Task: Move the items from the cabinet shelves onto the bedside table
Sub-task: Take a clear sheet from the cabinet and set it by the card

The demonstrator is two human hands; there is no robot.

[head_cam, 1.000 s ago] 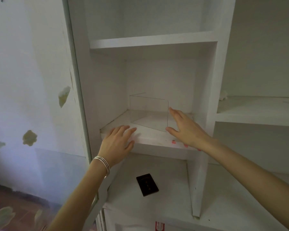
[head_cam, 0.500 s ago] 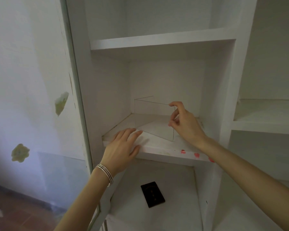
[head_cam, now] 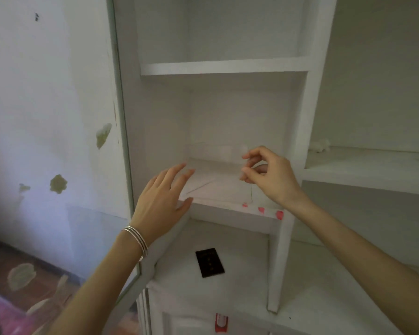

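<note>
A clear acrylic stand (head_cam: 218,165), nearly invisible, sits on the middle shelf (head_cam: 230,209) of the white cabinet. My right hand (head_cam: 269,172) pinches its right edge between thumb and fingers. My left hand (head_cam: 165,194) hovers at the shelf's left front with its fingers spread, close to the stand's left side; whether it touches the stand I cannot tell. A small black card-like item (head_cam: 209,262) lies flat on the shelf below.
A vertical white divider (head_cam: 283,238) stands right of the shelf, with wider shelves (head_cam: 368,175) beyond it. A small white object (head_cam: 321,145) lies on the right shelf. The peeling wall (head_cam: 46,117) is at the left. A red-and-white label (head_cam: 221,322) is stuck low on the cabinet.
My right hand went from lying flat at the stand's right edge to pinching it. My left hand lifted off the shelf's front edge and spread its fingers. The view drew closer.
</note>
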